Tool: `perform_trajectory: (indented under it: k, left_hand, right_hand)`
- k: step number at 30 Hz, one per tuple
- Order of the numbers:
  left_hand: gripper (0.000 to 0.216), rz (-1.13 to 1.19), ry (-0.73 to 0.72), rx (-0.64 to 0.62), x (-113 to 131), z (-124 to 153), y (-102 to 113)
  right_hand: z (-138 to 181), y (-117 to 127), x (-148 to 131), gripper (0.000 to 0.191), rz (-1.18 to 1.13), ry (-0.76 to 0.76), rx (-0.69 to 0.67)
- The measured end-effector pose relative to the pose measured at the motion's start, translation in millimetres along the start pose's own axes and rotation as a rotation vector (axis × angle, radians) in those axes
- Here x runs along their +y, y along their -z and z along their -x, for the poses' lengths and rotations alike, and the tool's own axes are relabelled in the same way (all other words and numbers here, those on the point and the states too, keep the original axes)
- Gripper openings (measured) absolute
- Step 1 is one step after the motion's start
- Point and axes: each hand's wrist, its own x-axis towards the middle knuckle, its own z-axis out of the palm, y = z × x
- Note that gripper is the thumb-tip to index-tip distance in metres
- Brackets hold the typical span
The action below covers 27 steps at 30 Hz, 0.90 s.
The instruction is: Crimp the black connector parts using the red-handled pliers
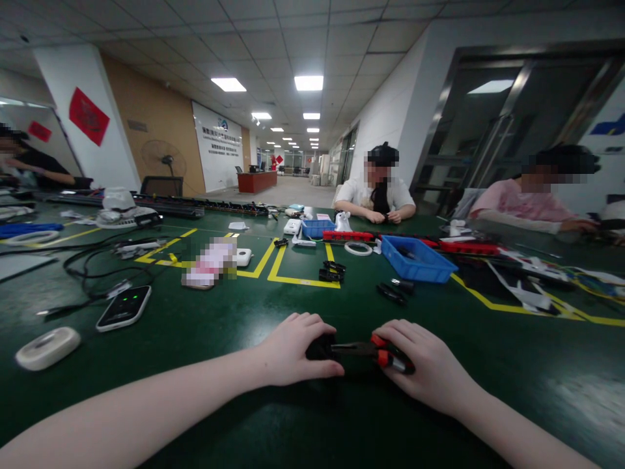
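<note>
My right hand [424,358] is closed around the red and black handles of a pair of needle-nose pliers [385,358]. The jaws point left and reach a small black part [319,346]. That part is gripped between the thumb and fingers of my left hand [297,348]; its kind is hard to make out. Whether the jaws hold the part or only touch it, I cannot tell. Both hands are low over the near side of the green table [234,417]. Beyond them lie black parts [390,293] and a stack of similar black pieces [332,271].
A blue tray [417,260] stands ahead to the right, with a smaller blue tray [318,228] behind. To the left are a phone [209,264], a black-screened device [124,307], a white oval object [47,348] and cables [81,260]. Two people sit across and to the right.
</note>
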Motion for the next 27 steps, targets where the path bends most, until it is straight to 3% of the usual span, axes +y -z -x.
perform_trajectory:
  k: [13,27]
  left_hand:
    - [0.058,-0.027,-0.024,0.001,0.1,0.8,-1.0]
    - [0.069,-0.130,0.023,0.107,-3.2,2.0,-9.5]
  right_hand:
    - [0.5,-2.0,1.9,0.039,0.089,0.031,0.059]
    - [-3.8,2.1,0.3,0.037,0.121,-0.007,0.048]
